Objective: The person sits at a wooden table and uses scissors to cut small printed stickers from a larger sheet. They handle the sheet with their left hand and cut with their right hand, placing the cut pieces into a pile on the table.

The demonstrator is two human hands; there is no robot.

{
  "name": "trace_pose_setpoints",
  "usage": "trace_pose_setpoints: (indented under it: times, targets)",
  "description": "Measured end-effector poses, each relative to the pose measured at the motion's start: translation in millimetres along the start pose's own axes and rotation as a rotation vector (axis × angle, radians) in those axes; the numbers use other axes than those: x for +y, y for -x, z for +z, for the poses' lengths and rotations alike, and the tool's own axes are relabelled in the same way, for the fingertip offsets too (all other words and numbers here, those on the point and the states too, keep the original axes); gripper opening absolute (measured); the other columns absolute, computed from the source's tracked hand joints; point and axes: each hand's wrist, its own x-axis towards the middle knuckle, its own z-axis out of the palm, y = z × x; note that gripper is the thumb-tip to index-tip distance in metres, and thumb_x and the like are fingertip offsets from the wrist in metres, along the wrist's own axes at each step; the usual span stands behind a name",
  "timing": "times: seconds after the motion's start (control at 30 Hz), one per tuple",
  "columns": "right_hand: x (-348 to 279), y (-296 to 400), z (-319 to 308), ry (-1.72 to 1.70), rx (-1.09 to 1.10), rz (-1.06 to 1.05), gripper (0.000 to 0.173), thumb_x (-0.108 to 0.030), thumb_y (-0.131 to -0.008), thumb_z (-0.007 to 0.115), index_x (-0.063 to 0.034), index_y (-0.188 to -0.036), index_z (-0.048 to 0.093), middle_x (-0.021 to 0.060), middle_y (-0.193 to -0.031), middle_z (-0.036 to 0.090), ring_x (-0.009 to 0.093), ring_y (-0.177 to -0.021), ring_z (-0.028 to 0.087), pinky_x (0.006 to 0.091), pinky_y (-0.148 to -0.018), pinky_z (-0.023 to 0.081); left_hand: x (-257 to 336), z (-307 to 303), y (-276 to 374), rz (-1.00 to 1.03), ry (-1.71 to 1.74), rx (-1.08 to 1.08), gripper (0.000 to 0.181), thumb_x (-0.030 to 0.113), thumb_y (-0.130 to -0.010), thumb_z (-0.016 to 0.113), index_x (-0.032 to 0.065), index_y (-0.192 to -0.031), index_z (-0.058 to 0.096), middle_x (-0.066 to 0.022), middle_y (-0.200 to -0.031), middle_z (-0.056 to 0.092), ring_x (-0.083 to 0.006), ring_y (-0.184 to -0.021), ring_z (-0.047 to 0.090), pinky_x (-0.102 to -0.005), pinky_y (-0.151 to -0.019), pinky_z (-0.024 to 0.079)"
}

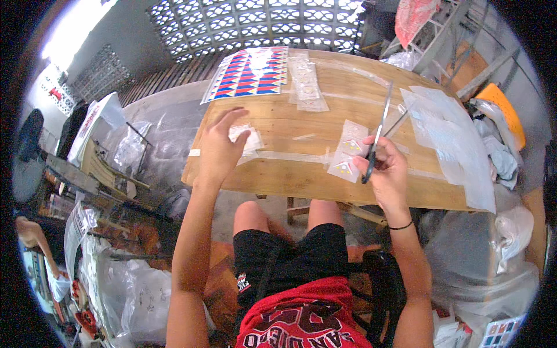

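Observation:
My right hand (387, 161) grips a pair of scissors (382, 115) with dark handles, the blades apart and pointing away from me. Between its thumb and fingers it also pinches a short strip of decals (347, 152) on pale backing, with red, white and yellow designs on the lower pieces. My left hand (221, 145) is raised with fingers apart and holds nothing. Close beside and partly behind it lies a small pile of cut decal pieces (250, 141) on the wooden table (283, 176).
A sheet of red, blue and white flag stickers (250, 74) lies at the far left of the table. Next to it are overlapping decal strips (308, 85). Translucent sheets (452, 139) cover the right side and overhang the front edge. A ladder (439, 35) stands behind.

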Motion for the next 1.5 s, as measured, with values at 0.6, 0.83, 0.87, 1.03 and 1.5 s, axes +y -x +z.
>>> trace_pose_setpoints:
  times: [0.6, 0.83, 0.87, 1.03, 1.5]
  targets:
    - [-27, 14, -23, -0.013, -0.217, 0.006, 0.04, -0.008, -0.083, 0.081, -0.0029, -0.12, 0.065, 0.0012, -0.098, 0.07, 0.009, -0.077, 0.063, 0.027, -0.073, 0.053, 94, 83, 35, -0.309, 1.129, -0.275, 0.028, -0.003, -0.087, 0.075, -0.0005, -0.115, 0.072, -0.007, -0.105, 0.074, -0.0074, -0.087, 0.068, -0.022, -0.075, 0.054]
    - [-74, 4, -108, 0.538, -0.716, 0.198, 0.048, -0.04, -0.075, 0.087, -0.0058, -0.105, 0.071, -0.0021, -0.072, 0.062, 0.007, -0.063, 0.054, 0.0245, -0.057, 0.04, 102, 70, 36, -0.435, 1.294, -0.237, 0.036, -0.007, -0.085, 0.076, -0.0015, -0.12, 0.069, -0.0082, -0.112, 0.072, -0.0101, -0.093, 0.069, -0.0253, -0.082, 0.057]
    - [-77, 1, -115, 0.568, -0.779, 0.194, 0.049, -0.042, -0.075, 0.087, -0.0063, -0.104, 0.072, -0.0022, -0.07, 0.061, 0.007, -0.061, 0.052, 0.0245, -0.056, 0.037, 102, 71, 37, -0.433, 1.316, -0.241, 0.037, -0.007, -0.085, 0.076, -0.0018, -0.12, 0.068, -0.0088, -0.113, 0.072, -0.0109, -0.094, 0.069, -0.0262, -0.083, 0.058]
    - [-80, -7, -109, 0.524, -0.859, 0.231, 0.054, -0.045, -0.073, 0.088, -0.0062, -0.106, 0.073, -0.0043, -0.068, 0.058, 0.005, -0.057, 0.045, 0.0256, -0.052, 0.031, 96, 75, 38, -0.29, 1.268, -0.352, 0.041, -0.008, -0.084, 0.076, -0.0029, -0.123, 0.066, -0.011, -0.117, 0.07, -0.014, -0.098, 0.07, -0.0286, -0.085, 0.059]
    - [-69, -25, -95, 0.559, -0.952, 0.109, 0.048, -0.036, -0.074, 0.09, -0.0037, -0.106, 0.076, -0.002, -0.061, 0.058, 0.006, -0.051, 0.045, 0.0283, -0.048, 0.03, 97, 75, 38, -0.272, 1.259, -0.408, 0.041, -0.008, -0.082, 0.077, -0.0017, -0.122, 0.068, -0.0071, -0.109, 0.071, -0.0125, -0.094, 0.069, -0.0277, -0.083, 0.058]
